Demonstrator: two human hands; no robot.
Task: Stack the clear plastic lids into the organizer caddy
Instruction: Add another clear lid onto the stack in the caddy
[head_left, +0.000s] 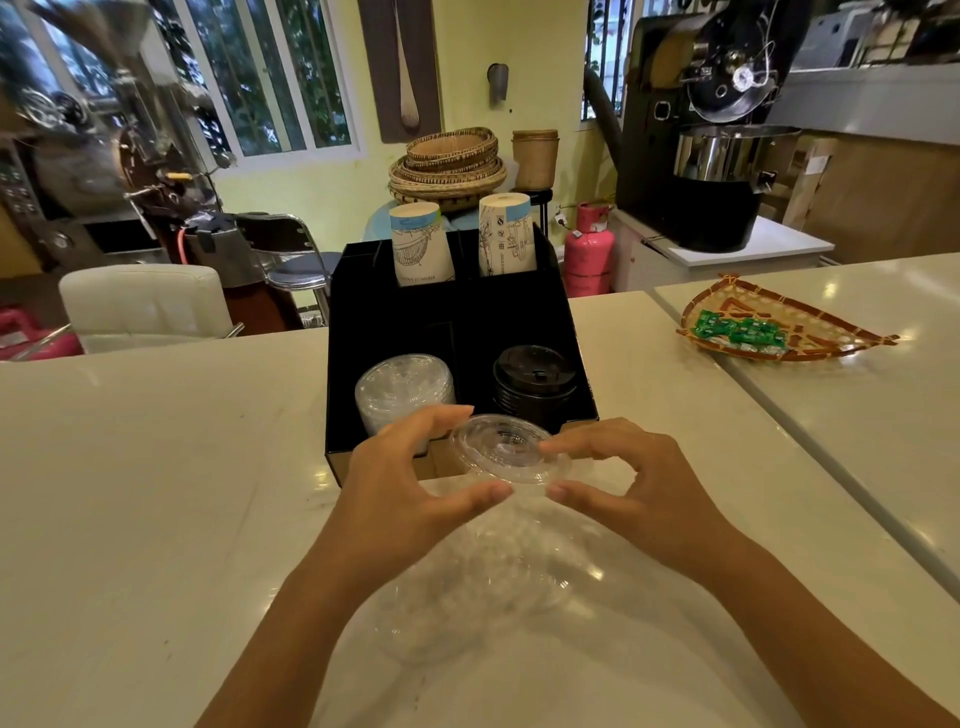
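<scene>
A clear plastic lid is held level between both hands, just in front of the black organizer caddy. My left hand pinches its left rim with thumb and fingers. My right hand pinches the right rim. A stack of clear lids fills the caddy's front left compartment. Black lids are stacked in the front right one. Several loose clear lids lie on the counter below my hands, close to me.
Two stacks of paper cups stand in the caddy's rear compartments. A woven tray with green candies lies on the counter at the right. A seam divides the white counter on the right side.
</scene>
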